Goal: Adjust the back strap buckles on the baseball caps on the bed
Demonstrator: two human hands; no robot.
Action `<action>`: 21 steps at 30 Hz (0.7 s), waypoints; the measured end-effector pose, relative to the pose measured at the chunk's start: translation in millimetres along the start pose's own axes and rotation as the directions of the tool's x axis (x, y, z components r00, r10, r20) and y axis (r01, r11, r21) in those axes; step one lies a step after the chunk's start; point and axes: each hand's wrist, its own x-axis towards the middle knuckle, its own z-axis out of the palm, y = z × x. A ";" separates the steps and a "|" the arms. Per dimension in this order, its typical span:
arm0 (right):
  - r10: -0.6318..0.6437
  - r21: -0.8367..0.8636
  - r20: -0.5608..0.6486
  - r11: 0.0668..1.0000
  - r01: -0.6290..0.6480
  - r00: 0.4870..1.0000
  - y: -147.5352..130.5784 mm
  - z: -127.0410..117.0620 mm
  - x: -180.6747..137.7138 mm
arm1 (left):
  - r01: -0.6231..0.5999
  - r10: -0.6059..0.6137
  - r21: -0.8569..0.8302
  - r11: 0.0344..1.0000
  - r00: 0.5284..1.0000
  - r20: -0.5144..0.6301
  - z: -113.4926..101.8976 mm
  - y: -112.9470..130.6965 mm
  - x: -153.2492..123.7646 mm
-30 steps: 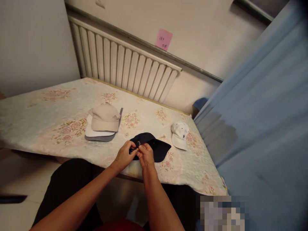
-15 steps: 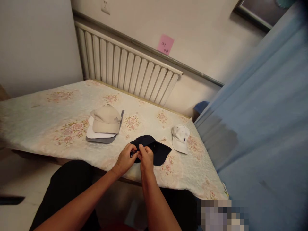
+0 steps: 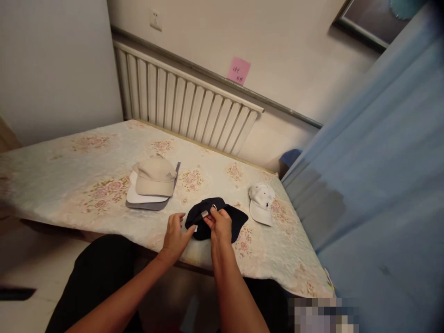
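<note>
A black baseball cap lies on the flowered bed cover in front of me, its brim to the right. My right hand pinches the cap's back strap, beside a small metal buckle. At the cap's left edge is my left hand, thumb and fingers apart, the thumb close to a small white label. Left of it stands a stack of caps: a beige cap on top, a white cap under it, and a grey cap at the bottom. Another white cap sits to the right.
The flowered cover spreads over the bed up to a radiator along the wall. A blue curtain hangs down the right side. Something dark blue shows at the bed's far right corner. A pink note is on the wall.
Both hands were together at the cap's strap. My left hand has let go and drawn back left, its fingers opening. My right hand has moved slightly right with the strap, and the buckle now shows.
</note>
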 end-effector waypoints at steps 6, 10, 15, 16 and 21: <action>-0.040 0.149 0.024 0.988 0.036 0.999 -30.9 10.7 -9.2 | 0.175 -0.166 -0.044 0.984 0.972 0.168 19.3 15.2 -1.7; -0.105 0.240 0.033 0.966 0.094 0.994 -45.0 14.7 -17.0 | 0.132 -0.120 -0.121 0.984 0.987 0.103 26.8 39.5 7.4; -0.143 0.400 0.031 0.909 0.118 0.989 -57.0 13.8 -26.4 | 0.075 -0.074 -0.108 0.991 0.997 0.013 21.1 54.7 25.6; -0.121 0.431 0.035 0.897 0.094 0.992 -58.9 12.6 -27.8 | 0.056 -0.057 -0.104 0.993 0.998 0.000 18.0 56.6 29.0; 0.043 0.531 0.075 0.844 -0.077 0.996 -64.4 4.2 -31.6 | -0.036 0.038 -0.073 0.997 0.999 0.031 3.3 70.5 37.4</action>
